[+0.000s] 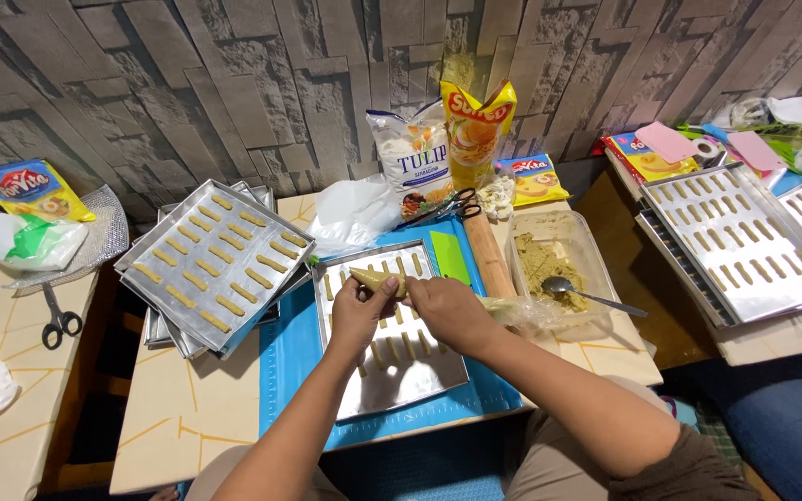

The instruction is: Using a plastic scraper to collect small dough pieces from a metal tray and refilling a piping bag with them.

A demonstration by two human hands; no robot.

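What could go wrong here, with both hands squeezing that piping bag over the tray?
1. The new strip may land on the strips already filling the metal tray, merging them.
2. The piping bag is held between left hand and right hand; uneven squeezing could give uneven strips.
3. The stacked trays overhang the table edge and might tip if bumped.

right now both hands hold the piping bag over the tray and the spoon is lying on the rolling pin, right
Not quite. In the head view the spoon rests in the plastic tub of dough, not on the rolling pin. The left hand and right hand do hold the piping bag over the tray.
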